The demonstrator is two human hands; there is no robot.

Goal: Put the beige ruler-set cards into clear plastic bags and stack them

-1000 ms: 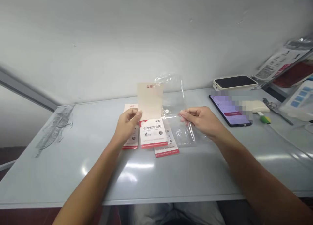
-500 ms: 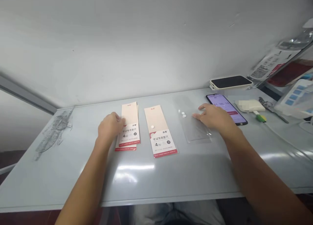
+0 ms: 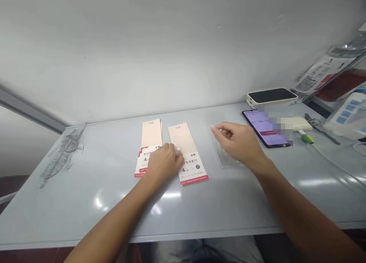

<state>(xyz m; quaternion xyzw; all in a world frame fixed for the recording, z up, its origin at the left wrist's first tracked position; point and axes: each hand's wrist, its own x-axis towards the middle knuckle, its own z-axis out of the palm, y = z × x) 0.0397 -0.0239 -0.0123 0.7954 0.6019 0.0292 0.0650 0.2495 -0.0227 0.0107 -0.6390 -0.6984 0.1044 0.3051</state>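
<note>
Across the pale grey counter (image 3: 228, 209), peach-and-white printed card sleeves lie in two groups: a small stack (image 3: 151, 132) and a single sleeve (image 3: 184, 141) just right of it. Your left hand (image 3: 162, 164) covers the stack's lower part, its grip bunched, fingertips beside a small white dot (image 3: 178, 149); I can't tell if it pinches anything. Your right hand (image 3: 240, 143) is over a clear plastic bag (image 3: 224, 156), its grip pressed together at thumb and forefinger, nothing visible between them.

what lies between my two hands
In the head view, a peach-and-white printed card lies flat between the left hand and the right hand, with a clear plastic sleeve just under the right hand.
</note>
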